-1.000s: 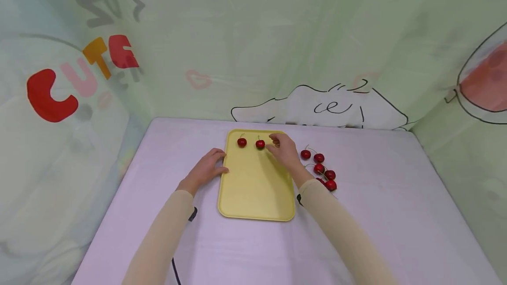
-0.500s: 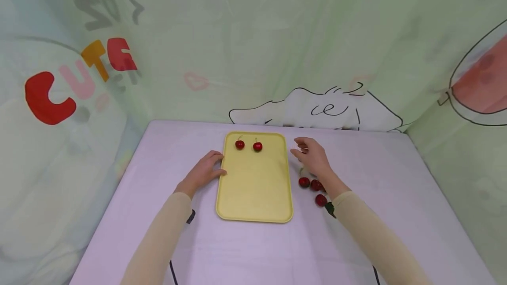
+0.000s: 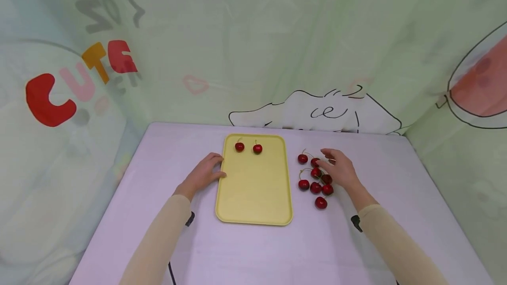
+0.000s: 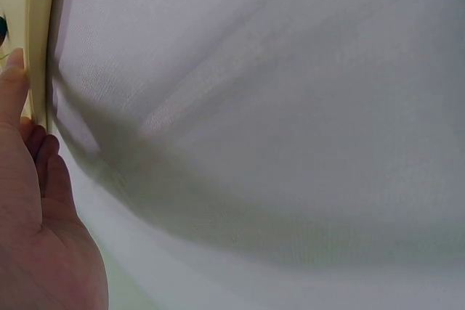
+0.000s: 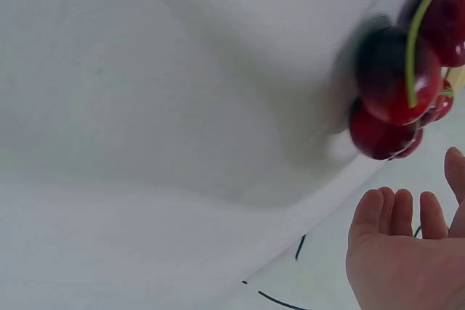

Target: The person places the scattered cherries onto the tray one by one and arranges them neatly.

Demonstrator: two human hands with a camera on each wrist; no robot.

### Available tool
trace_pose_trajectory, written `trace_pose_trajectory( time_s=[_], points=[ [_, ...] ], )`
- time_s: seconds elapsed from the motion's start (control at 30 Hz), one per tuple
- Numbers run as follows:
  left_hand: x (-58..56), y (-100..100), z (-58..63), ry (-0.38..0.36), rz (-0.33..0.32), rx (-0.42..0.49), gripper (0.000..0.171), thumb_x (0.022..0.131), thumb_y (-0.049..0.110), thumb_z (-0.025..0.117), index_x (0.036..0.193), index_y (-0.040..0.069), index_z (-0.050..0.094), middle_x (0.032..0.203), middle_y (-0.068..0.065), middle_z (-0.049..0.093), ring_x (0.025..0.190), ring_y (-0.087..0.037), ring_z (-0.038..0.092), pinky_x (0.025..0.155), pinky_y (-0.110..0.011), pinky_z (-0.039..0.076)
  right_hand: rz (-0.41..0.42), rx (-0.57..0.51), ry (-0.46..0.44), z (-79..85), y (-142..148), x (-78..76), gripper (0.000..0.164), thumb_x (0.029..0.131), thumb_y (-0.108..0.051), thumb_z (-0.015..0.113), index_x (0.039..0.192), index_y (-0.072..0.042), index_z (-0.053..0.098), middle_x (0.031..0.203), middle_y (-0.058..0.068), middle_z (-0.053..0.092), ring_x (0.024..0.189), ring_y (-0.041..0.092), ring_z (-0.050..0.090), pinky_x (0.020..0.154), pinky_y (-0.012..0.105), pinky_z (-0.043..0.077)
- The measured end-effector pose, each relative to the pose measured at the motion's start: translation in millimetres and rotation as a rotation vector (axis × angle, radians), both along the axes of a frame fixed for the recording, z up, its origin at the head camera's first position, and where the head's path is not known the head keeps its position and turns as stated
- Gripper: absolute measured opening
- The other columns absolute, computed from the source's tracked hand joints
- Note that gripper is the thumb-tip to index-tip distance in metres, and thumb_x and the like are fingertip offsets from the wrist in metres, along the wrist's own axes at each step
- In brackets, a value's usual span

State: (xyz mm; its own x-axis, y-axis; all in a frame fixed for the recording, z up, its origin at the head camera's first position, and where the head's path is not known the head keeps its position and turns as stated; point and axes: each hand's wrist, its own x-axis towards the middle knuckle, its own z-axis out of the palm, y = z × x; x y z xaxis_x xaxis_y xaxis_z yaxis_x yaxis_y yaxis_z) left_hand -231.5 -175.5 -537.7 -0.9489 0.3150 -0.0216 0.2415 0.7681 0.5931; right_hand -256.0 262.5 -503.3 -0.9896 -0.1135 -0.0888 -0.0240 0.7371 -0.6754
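Note:
The yellow tray (image 3: 253, 188) lies on the table with two red cherries near its far edge, a left cherry (image 3: 239, 147) and a right cherry (image 3: 257, 149). At the tray's left rim, my left hand (image 3: 203, 173) holds on, thumb over the rim and fingers against its outer side in the left wrist view. To the right of the tray lies a loose group of several stemmed cherries (image 3: 315, 188). My right hand (image 3: 340, 169) hovers at this group's right side, thumb and fingers apart, nothing between them. In the right wrist view the cherries (image 5: 398, 74) sit beyond the fingertips.
A pale lilac cloth (image 3: 253, 254) covers the table. Behind it hangs a green-white curtain (image 3: 253, 47) with printed drawings and letters. One cherry (image 3: 321, 202) lies nearest the front of the group. A dark cable (image 3: 172, 273) runs beside the left sleeve.
My right hand has gone from over the tray, beside the right cherry, rightward to the loose cherries. The left hand stays at the rim. The view has shifted slightly.

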Motion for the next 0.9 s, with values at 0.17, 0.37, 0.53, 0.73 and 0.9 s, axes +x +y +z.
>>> trace_pose_trajectory(
  time_s=[0.17,0.37,0.53,0.73,0.9],
  points=[
    [1.7,0.6,1.6,0.008,-0.003,0.008,0.056,0.089,0.024,0.074,0.132,-0.004,0.054,0.135,-0.012,0.049,0.129,-0.028,0.046,0.114,-0.038,0.035,0.025,0.019,-0.042,-6.4,9.0,-0.3,0.057,0.098,-0.025,0.06,0.145,0.001,0.04,0.144,0.027,0.04,0.13,0.045,0.042,0.106,0.055,0.041],
    [2.2,2.1,4.4,0.016,0.0,0.008,0.055,0.089,0.024,0.074,0.133,-0.004,0.054,0.135,-0.012,0.049,0.129,-0.027,0.046,0.114,-0.038,0.035,0.032,0.024,-0.084,-12.6,12.8,-2.5,0.059,0.098,-0.026,0.062,0.145,0.0,0.039,0.145,0.026,0.04,0.131,0.044,0.041,0.105,0.056,0.042],
    [2.5,2.7,6.4,0.013,-0.001,0.0,0.055,0.089,0.024,0.073,0.133,-0.004,0.054,0.135,-0.012,0.049,0.129,-0.027,0.046,0.114,-0.038,0.035,0.027,0.021,-0.117,-14.5,13.9,-4.5,0.059,0.098,-0.03,0.061,0.145,-0.001,0.039,0.144,0.026,0.041,0.131,0.044,0.041,0.105,0.056,0.041],
    [1.6,2.6,6.9,0.015,-0.013,0.006,0.056,0.089,0.023,0.074,0.132,-0.005,0.054,0.135,-0.013,0.049,0.128,-0.029,0.046,0.114,-0.039,0.036,0.019,0.037,-0.107,-16.6,12.8,-7.4,0.058,0.098,-0.031,0.06,0.144,-0.001,0.041,0.142,0.025,0.044,0.13,0.042,0.043,0.106,0.056,0.041],
    [1.4,0.7,4.2,0.035,-0.021,0.016,0.054,0.088,0.021,0.074,0.131,-0.006,0.055,0.134,-0.014,0.05,0.127,-0.029,0.047,0.113,-0.039,0.037,0.036,0.044,-0.089,-19.2,9.1,-10.7,0.053,0.098,-0.027,0.06,0.143,-0.002,0.044,0.139,0.025,0.048,0.128,0.042,0.045,0.105,0.055,0.042]
  ],
)
